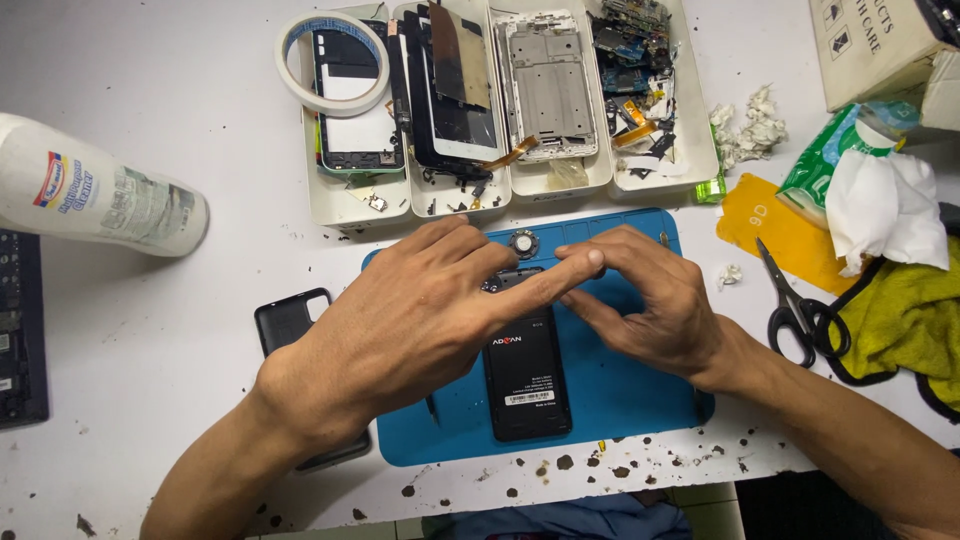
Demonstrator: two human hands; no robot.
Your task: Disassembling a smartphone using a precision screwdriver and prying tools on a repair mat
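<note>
A black phone (527, 385) lies back side up on a blue work mat (620, 390). My left hand (400, 320) reaches across the mat with its fingers spread over the phone's top end, the index finger stretched to the right. My right hand (650, 300) is cupped at the phone's upper right corner, its fingertips meeting the left index finger. The top of the phone is hidden under both hands. A small round silver part (523, 243) rests on the mat just beyond my fingers.
White trays (330, 200) with phone frames, screens and circuit parts line the back, with a tape roll (332, 62). A white bottle (95, 195) lies at left, a black phone case (285, 320) beside the mat. Scissors (795, 305), yellow cloth (905, 320) and tissues (885, 205) sit at right.
</note>
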